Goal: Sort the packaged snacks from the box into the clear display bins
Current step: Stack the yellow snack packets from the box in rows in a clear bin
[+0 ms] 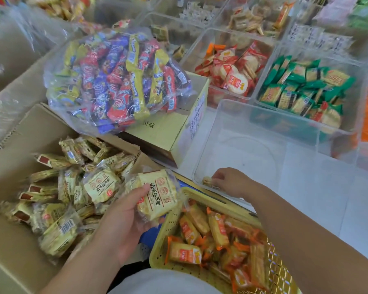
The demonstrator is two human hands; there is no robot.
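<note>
Nearest, a yellow perforated basket (159, 247) of orange-wrapped snacks between the two forearms. Just above it, left hand (123, 225) gripping a cream-yellow snack packet (157, 194), thumb across its front, held over the gap between basket and cardboard box (19, 262). Left of that hand, more cream packets (77, 187) heaped loose in the box. To the right, right hand (229, 181) reaching over the rim of the clear bin (263, 132), fingers pinched on a small packet (207, 181) at the bin's near corner; bin floor otherwise bare. Farther back, a clear bag of mixed colourful bars (119, 79) lying on a closed carton (174, 132). Beyond, bins of red-wrapped crackers (232, 68) and green-wrapped crackers (302, 85), side by side.
</note>
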